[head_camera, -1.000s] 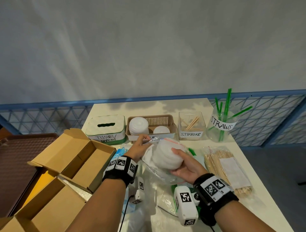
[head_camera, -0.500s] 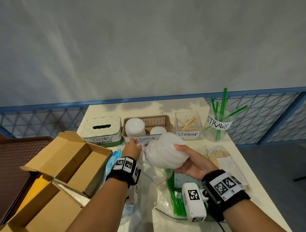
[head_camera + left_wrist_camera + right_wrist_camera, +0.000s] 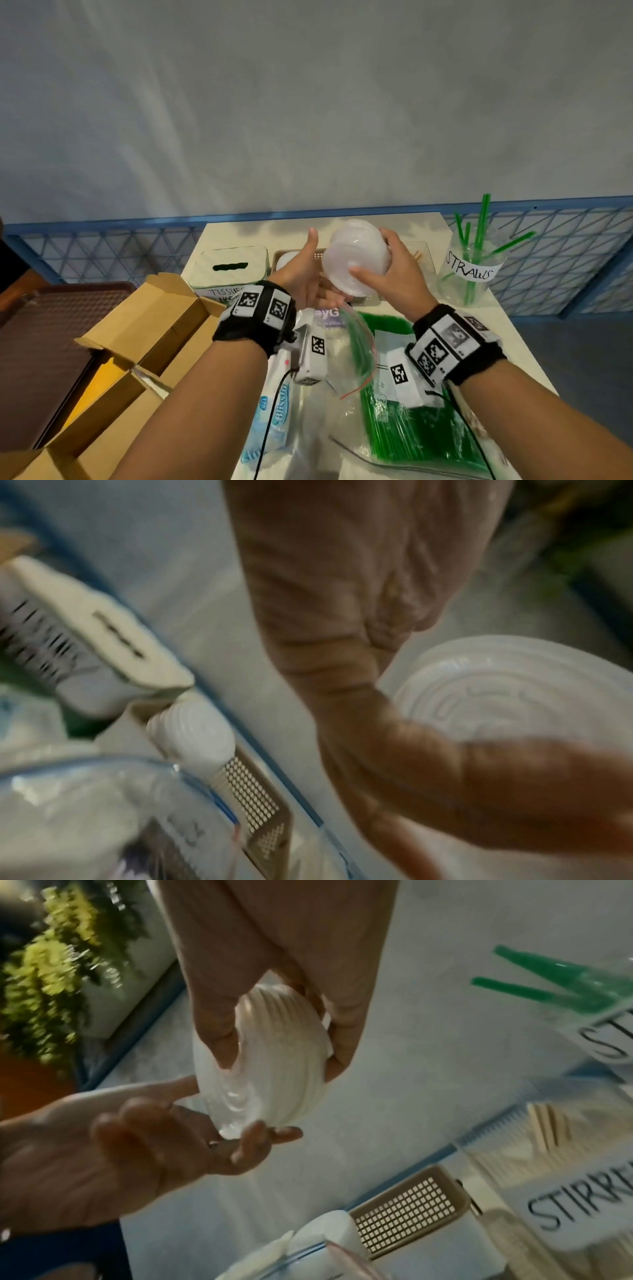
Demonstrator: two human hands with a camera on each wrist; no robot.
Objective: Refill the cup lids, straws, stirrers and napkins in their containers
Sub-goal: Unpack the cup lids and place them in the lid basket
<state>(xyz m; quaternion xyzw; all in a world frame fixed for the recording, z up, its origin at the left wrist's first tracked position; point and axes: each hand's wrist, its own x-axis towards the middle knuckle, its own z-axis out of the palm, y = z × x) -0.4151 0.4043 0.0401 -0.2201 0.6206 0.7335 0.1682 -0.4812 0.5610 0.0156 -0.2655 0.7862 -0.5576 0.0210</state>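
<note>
Two hands above the cream table (image 3: 507, 329): right hand (image 3: 394, 274) grips stacked lids (image 3: 352, 257), left hand (image 3: 301, 274) spread loose.

The head camera looks down and forward over the table (image 3: 404, 219) from above. Both wrist cameras sit close, sharing the stack of lids (image 3: 507, 685) and basket (image 3: 404, 1223).

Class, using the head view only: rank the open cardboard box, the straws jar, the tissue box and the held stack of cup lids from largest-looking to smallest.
1. Open cardboard box, though it lies nearer the camera.
2. Tissue box.
3. Straws jar and stack of cup lids, held in the right hand, look alike; the raised stack is nearer, so no ranking.
</note>
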